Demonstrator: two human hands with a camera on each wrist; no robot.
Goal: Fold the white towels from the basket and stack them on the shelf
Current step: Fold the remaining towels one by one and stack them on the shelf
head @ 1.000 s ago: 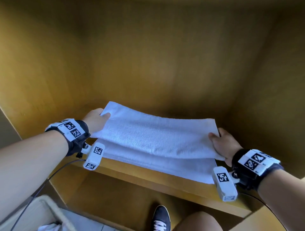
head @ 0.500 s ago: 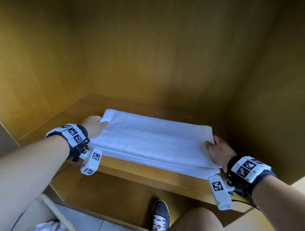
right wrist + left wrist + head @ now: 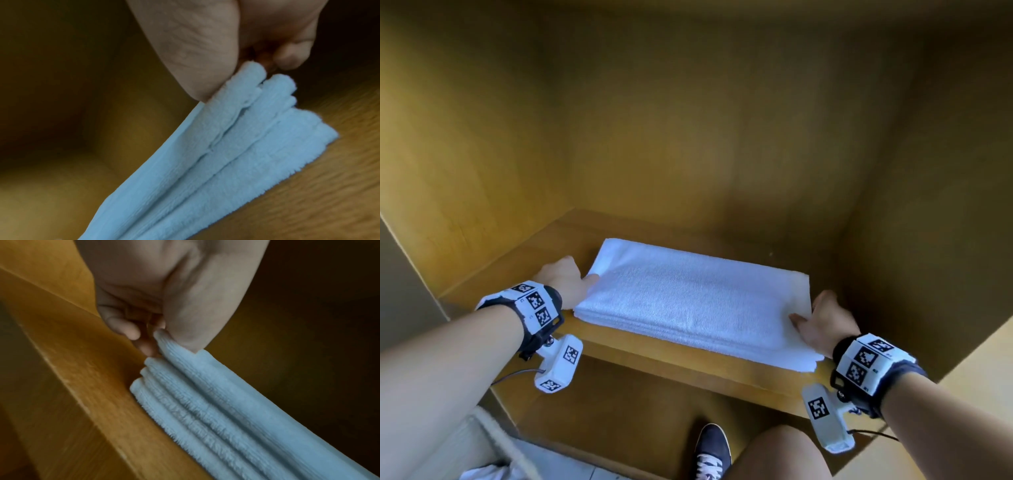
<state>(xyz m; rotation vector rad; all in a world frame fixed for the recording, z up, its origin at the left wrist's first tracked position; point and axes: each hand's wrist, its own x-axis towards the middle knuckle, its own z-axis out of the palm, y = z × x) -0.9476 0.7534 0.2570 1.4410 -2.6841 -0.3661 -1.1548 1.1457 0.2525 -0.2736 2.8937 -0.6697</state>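
Note:
A folded white towel (image 3: 688, 294) lies on top of a stack of folded towels (image 3: 722, 346) on the wooden shelf (image 3: 688, 368). My left hand (image 3: 566, 281) pinches the top towel's left end, thumb on top and fingers curled beneath (image 3: 148, 344). My right hand (image 3: 822, 320) pinches its right end the same way (image 3: 226, 76). In the wrist views the towel layers (image 3: 205, 402) (image 3: 205, 154) fan out below the pinched edge and rest on the wood.
The shelf sits in a wooden cabinet with a left wall (image 3: 448, 171), a back wall (image 3: 688, 137) and a right wall (image 3: 928, 205). A basket rim (image 3: 496, 442) with white cloth shows at bottom left. My shoe (image 3: 710, 452) and knee are below the shelf.
Both hands carried the top towel deeper into the shelf and lowered it; it now lies flat on the stack, still pinched at both ends.

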